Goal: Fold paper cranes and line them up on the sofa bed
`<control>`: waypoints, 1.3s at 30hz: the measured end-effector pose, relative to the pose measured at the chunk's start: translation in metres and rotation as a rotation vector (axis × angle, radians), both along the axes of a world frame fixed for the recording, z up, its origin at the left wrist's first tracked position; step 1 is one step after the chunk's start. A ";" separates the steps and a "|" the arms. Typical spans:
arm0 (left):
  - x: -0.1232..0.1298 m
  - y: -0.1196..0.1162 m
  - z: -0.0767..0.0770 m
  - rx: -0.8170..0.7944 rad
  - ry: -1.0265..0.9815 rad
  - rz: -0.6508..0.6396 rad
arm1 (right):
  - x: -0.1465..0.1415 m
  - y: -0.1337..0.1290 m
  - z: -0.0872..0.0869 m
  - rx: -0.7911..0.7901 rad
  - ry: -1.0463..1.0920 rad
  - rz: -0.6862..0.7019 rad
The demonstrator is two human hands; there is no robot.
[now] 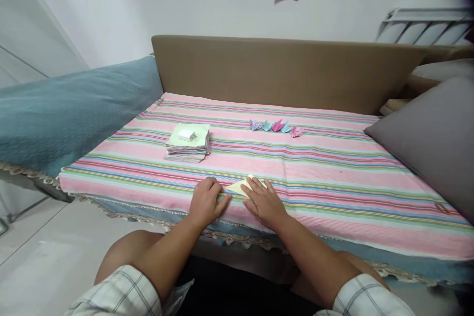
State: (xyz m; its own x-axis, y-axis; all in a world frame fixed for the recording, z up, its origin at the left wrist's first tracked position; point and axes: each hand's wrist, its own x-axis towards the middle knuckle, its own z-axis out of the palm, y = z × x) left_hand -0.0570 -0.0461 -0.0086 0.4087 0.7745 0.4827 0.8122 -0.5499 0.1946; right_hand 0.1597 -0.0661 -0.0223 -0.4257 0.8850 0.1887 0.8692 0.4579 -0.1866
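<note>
A small pale yellow piece of folded paper [238, 187] lies flat on the pink striped cloth [318, 177], its pointed end toward the left. My right hand [264, 202] rests on the paper's right part with fingers spread, covering some of it. Just left of the paper's tip, my left hand [208, 200] sits on the cloth, thumb apart from the bent fingers, with nothing visible in it.
A stack of square paper [188, 150] with a white plug adapter [187, 135] on top stands left of centre. Several folded paper figures [277, 126] form a row farther back. A grey cushion [429, 133] is at the right, and a brown backrest [266, 74] rises behind.
</note>
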 end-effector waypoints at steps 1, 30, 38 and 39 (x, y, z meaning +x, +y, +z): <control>0.004 0.002 -0.001 0.017 -0.020 0.002 | -0.001 0.000 0.000 0.001 0.004 -0.005; 0.024 0.014 0.001 -0.010 -0.147 0.113 | -0.012 0.005 0.006 -0.022 0.209 -0.198; 0.039 -0.002 -0.022 0.092 0.011 -0.329 | -0.012 0.008 0.000 0.020 0.300 -0.215; 0.039 -0.001 -0.023 0.086 0.026 -0.323 | -0.011 0.009 0.000 0.024 0.323 -0.226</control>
